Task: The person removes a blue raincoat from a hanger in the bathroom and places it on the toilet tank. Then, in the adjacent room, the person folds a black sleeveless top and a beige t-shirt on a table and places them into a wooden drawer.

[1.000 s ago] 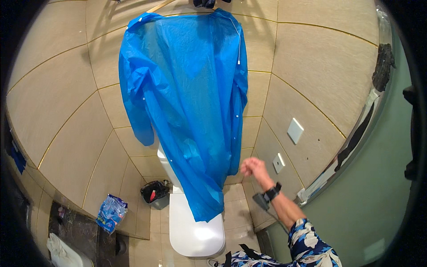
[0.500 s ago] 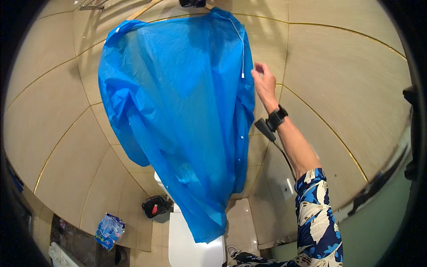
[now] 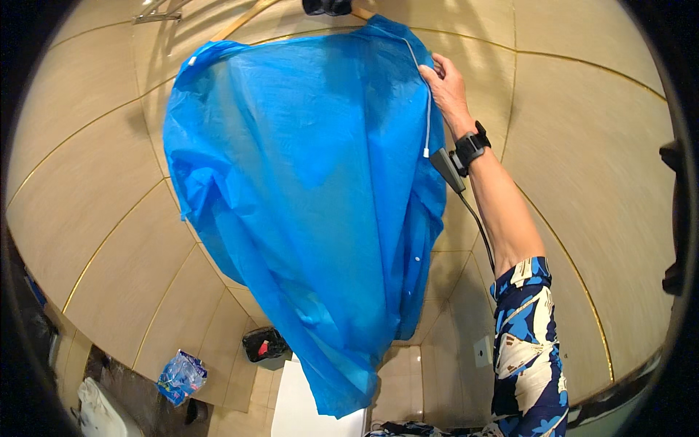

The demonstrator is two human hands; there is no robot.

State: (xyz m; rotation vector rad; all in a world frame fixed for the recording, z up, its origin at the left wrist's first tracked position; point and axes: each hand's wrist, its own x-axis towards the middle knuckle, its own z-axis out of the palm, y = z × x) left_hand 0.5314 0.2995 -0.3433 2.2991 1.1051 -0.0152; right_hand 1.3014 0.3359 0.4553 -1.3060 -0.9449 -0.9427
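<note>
A blue plastic raincoat [image 3: 298, 175] with a white drawcord [image 3: 428, 116] hangs spread out on a wooden hanger [image 3: 244, 20] in front of me. Its lower end narrows and drapes over the white toilet lid [image 3: 291, 397]. My right hand [image 3: 445, 86] is raised at the raincoat's upper right shoulder. The thumb lies over the front edge beside the drawcord, and the fingers curl closed round that edge. A black watch-like device [image 3: 472, 146] is strapped on my right wrist, with a cable running down the forearm. My left hand is out of sight.
Beige tiled walls [image 3: 575, 146] with gold seams close in on both sides. A metal rack [image 3: 156, 16] is at the upper left. Below stand a black-lined bin [image 3: 263, 346] and a blue plastic packet [image 3: 182, 379] on a dark surface. Something black [image 3: 328, 7] covers the hanger's middle.
My right hand has moved up from beside the raincoat's side to its shoulder and closed on the edge there. The raincoat's right side and drawcord have shifted right in the view.
</note>
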